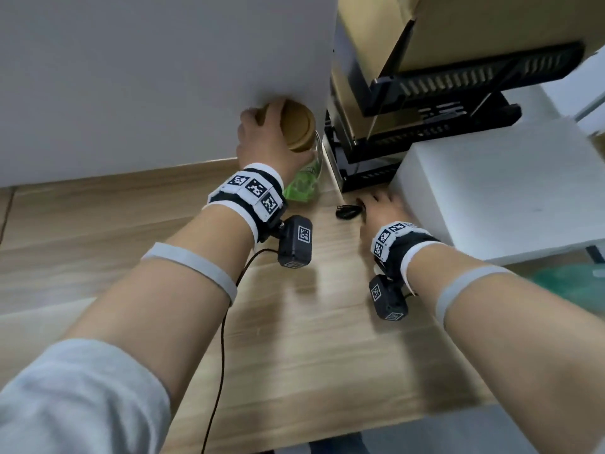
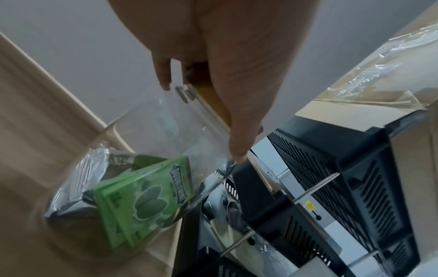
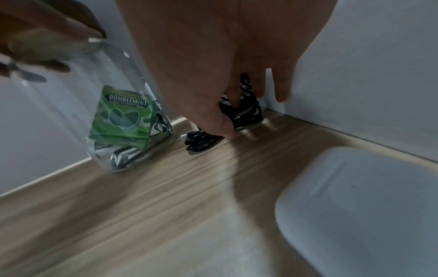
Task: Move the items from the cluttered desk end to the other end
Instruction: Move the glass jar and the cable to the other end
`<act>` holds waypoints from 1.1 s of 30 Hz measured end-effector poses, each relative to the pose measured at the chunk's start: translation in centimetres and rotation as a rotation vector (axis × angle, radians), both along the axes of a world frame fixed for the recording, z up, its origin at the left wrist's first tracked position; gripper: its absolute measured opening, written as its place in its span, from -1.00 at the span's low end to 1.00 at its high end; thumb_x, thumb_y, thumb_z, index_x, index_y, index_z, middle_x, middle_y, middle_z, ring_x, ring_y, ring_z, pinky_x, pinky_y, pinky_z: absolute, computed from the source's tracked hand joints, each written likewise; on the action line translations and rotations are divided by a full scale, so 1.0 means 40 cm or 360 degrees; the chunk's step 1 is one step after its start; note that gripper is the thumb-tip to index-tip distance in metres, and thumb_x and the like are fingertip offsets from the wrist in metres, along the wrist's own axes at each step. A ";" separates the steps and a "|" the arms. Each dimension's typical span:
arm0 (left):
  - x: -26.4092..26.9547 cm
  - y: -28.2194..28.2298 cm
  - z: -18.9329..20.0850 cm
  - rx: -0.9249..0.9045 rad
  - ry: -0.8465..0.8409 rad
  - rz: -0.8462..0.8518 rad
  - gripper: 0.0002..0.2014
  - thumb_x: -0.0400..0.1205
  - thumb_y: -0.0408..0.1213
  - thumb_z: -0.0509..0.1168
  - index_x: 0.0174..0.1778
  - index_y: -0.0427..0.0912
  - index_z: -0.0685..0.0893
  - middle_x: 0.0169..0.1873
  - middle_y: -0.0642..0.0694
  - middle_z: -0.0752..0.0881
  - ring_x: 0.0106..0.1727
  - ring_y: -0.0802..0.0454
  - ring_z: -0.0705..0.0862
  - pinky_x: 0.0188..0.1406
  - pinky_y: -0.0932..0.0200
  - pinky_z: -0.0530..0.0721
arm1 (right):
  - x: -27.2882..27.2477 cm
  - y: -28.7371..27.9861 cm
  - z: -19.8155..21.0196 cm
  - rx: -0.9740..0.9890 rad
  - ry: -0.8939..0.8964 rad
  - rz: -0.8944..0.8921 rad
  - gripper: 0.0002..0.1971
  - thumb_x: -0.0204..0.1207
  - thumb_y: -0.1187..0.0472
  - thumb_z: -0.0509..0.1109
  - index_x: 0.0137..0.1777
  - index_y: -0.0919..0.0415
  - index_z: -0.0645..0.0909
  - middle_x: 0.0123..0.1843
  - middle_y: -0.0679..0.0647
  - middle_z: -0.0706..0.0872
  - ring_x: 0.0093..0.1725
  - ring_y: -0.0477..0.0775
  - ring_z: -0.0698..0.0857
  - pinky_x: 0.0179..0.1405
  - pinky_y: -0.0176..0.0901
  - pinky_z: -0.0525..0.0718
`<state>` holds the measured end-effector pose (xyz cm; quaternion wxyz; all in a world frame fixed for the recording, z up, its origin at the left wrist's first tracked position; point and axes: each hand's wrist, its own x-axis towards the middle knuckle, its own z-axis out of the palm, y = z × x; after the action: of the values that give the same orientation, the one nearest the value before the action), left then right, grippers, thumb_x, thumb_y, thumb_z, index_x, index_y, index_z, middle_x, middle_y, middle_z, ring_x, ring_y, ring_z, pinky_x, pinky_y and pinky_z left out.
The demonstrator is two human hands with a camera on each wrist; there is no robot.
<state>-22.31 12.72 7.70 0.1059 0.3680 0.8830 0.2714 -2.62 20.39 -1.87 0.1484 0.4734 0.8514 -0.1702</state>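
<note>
A clear glass jar [image 1: 307, 178] with a round wooden lid [image 1: 296, 126] stands at the desk's far edge, against a white partition. Green Doublemint packets [image 2: 142, 198] lie inside it. My left hand [image 1: 262, 136] grips the lid from above, with fingers [image 2: 239, 150] curled round its rim. A small coiled black cable [image 1: 347, 212] lies on the wood just right of the jar [image 3: 123, 121]. My right hand [image 1: 379, 208] is down on it, and thumb and fingers [image 3: 222, 129] pinch the cable [image 3: 201, 142].
A large white box [image 1: 497, 181] lies right beside my right hand. A black stacked file tray [image 1: 425, 126] and cardboard boxes [image 1: 370, 44] stand behind the cable. The white partition [image 1: 147, 77] runs along the back left. The wooden desk [image 1: 311, 322] reaches toward me.
</note>
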 end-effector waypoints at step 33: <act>-0.180 -0.962 0.080 -0.0430 0.0034 0.0727 -0.04 0.21 0.21 0.55 0.50 0.11 0.29 0.34 -0.22 0.48 0.39 -0.22 0.38 0.33 -0.11 0.54 | -0.359 -0.671 0.156 -0.0346 0.0615 0.0380 -0.91 0.54 0.22 0.31 0.01 0.08 0.57 -0.16 0.12 0.76 -0.14 0.28 0.73 -0.11 -0.01 0.73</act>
<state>-29.52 -25.76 10.90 0.0806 0.1446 0.9725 0.1640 -16.98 -6.44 4.35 0.0520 0.3093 0.8906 -0.3294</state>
